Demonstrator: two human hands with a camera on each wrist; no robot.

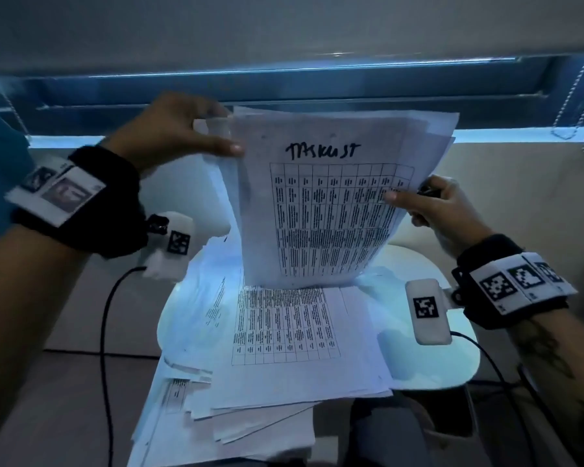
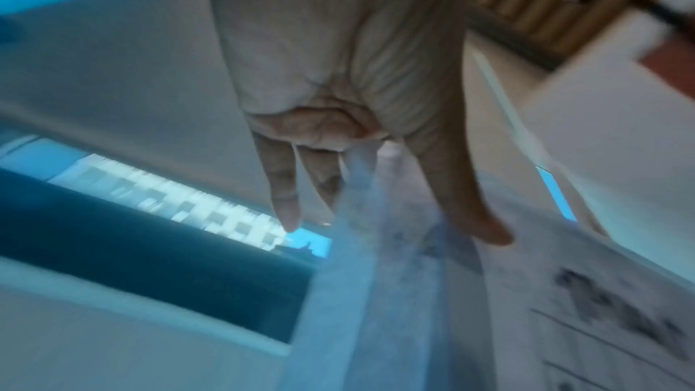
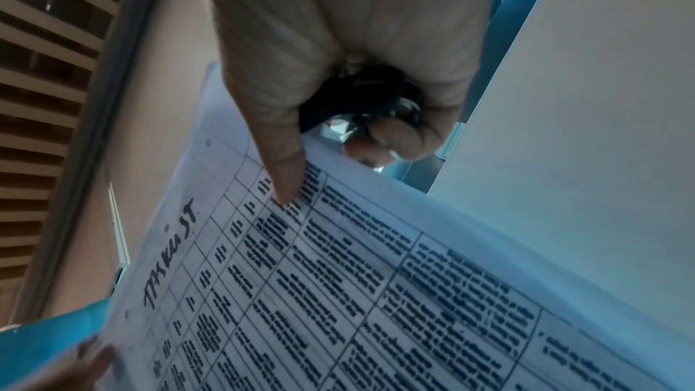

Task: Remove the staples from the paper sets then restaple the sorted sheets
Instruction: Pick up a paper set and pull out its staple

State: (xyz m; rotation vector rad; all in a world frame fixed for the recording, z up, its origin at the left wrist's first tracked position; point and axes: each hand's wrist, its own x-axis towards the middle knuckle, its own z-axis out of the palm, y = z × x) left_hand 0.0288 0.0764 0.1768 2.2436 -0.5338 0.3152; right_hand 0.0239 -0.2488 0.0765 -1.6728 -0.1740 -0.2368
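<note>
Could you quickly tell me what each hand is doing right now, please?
Left hand: pinches the upright paper set at its top left corner.
Right hand: thumb holds the set's right edge; fingers curl round a dark tool.

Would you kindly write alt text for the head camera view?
Both hands hold a paper set upright: the left hand pinches its top left corner, the right hand its right edge while gripping a dark tool. Loose sheets lie on the table below.

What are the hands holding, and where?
Both hold the paper set: left hand at its top-left corner, right hand at its right edge, also clutching a small dark tool.
</note>
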